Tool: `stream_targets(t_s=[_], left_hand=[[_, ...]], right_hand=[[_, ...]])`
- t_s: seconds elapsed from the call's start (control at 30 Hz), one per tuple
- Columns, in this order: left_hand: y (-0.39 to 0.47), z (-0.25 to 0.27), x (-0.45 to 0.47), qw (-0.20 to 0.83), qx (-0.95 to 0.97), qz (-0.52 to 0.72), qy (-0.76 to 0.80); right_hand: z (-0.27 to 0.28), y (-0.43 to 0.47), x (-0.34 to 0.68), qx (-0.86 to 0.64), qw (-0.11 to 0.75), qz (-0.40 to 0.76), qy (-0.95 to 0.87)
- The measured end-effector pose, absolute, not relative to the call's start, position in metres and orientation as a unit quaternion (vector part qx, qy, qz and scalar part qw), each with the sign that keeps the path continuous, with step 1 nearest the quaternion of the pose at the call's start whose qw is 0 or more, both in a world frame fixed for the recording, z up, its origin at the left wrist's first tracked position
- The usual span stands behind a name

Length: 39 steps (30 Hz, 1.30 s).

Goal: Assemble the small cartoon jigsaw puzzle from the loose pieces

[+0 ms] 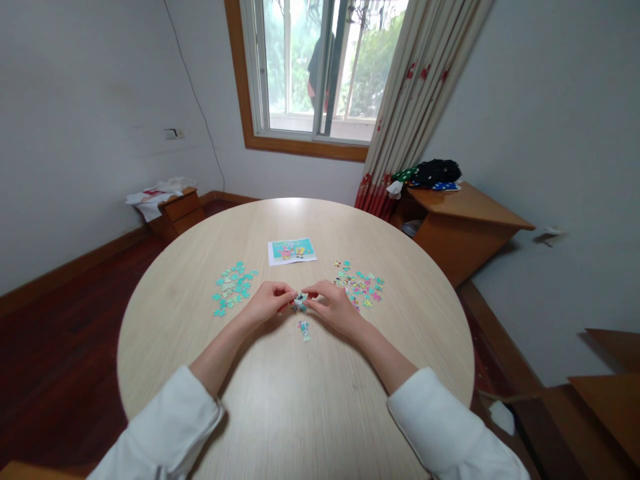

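My left hand (273,299) and my right hand (331,303) meet over the middle of a round wooden table (280,413). Between their fingertips are small jigsaw puzzle pieces (300,302), pinched from both sides; how many there are I cannot tell. Just below, a few joined puzzle pieces (305,331) lie on the tabletop. Left of my left hand spreads a pile of mostly turquoise puzzle pieces (233,287). A mixed pile of pink, yellow and green puzzle pieces (367,287) lies beyond my right hand, which partly covers it.
A picture card (293,251) with cartoon figures lies flat beyond my hands. Behind the table are a window (320,67) and a long curtain (425,73). Dark clothes (435,173) rest on a wooden cabinet (460,207) at the right. White cloth (160,197) lies on low furniture at the left.
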<state>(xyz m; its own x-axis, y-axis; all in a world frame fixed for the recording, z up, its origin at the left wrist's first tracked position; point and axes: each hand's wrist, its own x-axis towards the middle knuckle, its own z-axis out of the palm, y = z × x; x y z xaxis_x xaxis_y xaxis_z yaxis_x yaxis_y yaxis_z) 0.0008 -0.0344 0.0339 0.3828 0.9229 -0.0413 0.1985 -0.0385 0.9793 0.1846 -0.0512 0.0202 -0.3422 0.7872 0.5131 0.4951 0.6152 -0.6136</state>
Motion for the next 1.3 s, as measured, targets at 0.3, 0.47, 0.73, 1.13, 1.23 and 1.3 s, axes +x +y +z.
stream_targets(t_s=[0.3, 0.47, 0.73, 1.13, 1.23, 1.3], left_hand=[[-0.033, 0.039, -0.005, 0.541, 0.65, 0.293, 0.446], [-0.03, 0.038, -0.013, 0.571, 0.638, 0.23, 0.463], [-0.03, 0.037, -0.016, 0.614, 0.608, 0.168, 0.474], [-0.033, 0.032, -0.014, 0.68, 0.573, 0.104, 0.446], [-0.035, 0.031, -0.012, 0.689, 0.563, 0.087, 0.448], [-0.036, 0.031, -0.01, 0.69, 0.559, 0.076, 0.452]], right_hand=[[0.025, -0.053, 0.187, -0.417, 0.363, 0.223, -0.803], [0.035, -0.059, 0.194, -0.403, 0.248, 0.298, -0.829], [0.039, -0.063, 0.193, -0.365, 0.148, 0.273, -0.877], [0.038, -0.061, 0.19, -0.386, 0.165, 0.247, -0.873], [0.038, -0.062, 0.19, -0.39, 0.169, 0.247, -0.871], [0.038, -0.062, 0.19, -0.391, 0.17, 0.249, -0.87]])
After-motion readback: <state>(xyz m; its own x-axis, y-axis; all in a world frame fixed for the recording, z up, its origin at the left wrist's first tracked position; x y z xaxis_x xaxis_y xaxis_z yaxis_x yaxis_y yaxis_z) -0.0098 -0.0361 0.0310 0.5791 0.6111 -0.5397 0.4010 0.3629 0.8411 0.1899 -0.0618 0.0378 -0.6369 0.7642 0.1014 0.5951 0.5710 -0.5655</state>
